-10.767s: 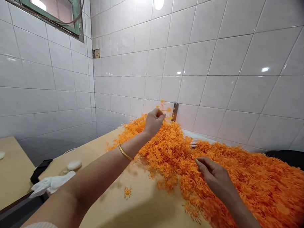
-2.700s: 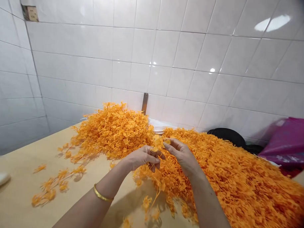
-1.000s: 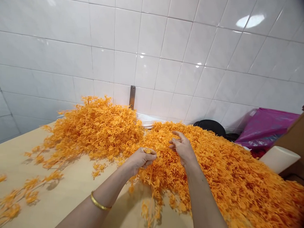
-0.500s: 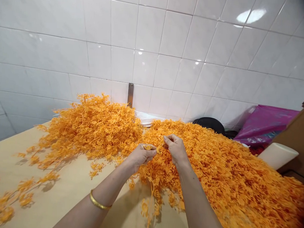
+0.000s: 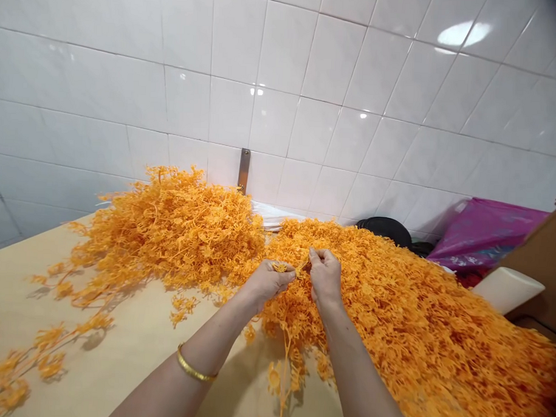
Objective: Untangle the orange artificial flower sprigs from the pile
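Observation:
Orange artificial flower sprigs lie in a left heap (image 5: pixel 177 229) and a larger right heap (image 5: pixel 415 310). My left hand (image 5: pixel 269 283), with a gold bangle on its wrist, pinches an orange sprig (image 5: pixel 285 348) whose stem and blossoms hang down below the fingers. Just to its right, my right hand (image 5: pixel 325 276) is closed on a thin orange piece of the same sprig. The two hands are close together but apart, above the front edge of the right heap. Small details between the fingertips are hard to make out.
Loose sprigs (image 5: pixel 52 349) lie on the tan table (image 5: pixel 136 343) at the left. Behind the heaps are a tiled wall, a metal bracket (image 5: pixel 243 171) and black discs (image 5: pixel 384 229). A purple bag (image 5: pixel 482 231), a cream cylinder (image 5: pixel 510 289) and a cardboard box stand at the right.
The view has shifted slightly, so both hands appear a little farther right. My right hand has turned slightly, its fingers more curled. Both hands keep their hold on the sprig.

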